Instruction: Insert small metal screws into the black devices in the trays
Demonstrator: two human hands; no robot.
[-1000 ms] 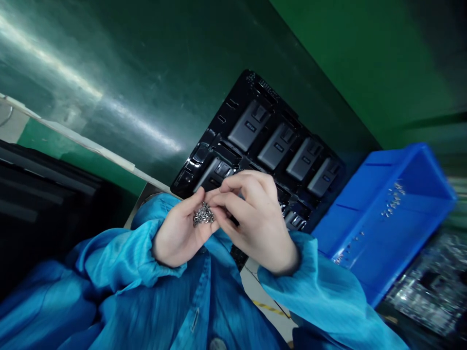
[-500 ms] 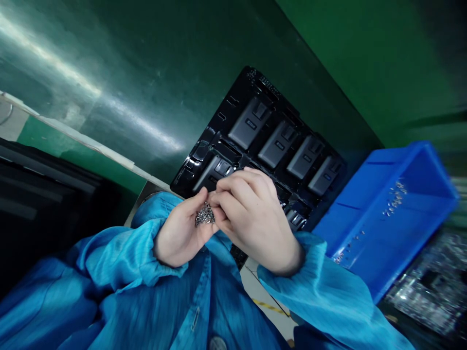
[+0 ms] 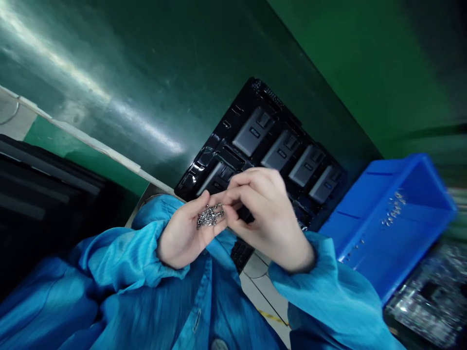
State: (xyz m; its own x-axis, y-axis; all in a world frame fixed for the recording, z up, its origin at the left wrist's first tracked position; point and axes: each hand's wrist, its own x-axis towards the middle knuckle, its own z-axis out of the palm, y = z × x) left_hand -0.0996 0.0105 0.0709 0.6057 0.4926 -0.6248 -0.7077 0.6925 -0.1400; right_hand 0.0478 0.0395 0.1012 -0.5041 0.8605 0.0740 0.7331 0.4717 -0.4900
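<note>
The light is dim. On the table (image 3: 164,58), left of the tray (image 3: 221,143), lies a white glare. In front of the tray, the metal pieces (image 3: 208,217) glitter. Farther left of the tray, the black pile (image 3: 47,194) sinks into shadow; far right, the plastic wrapping (image 3: 430,299) looks blurred.

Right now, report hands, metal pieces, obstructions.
Left hand cupped, palm up; right hand at its fingertips. Small metal pieces heaped in left palm. Right hand partly hides black tray.
</note>
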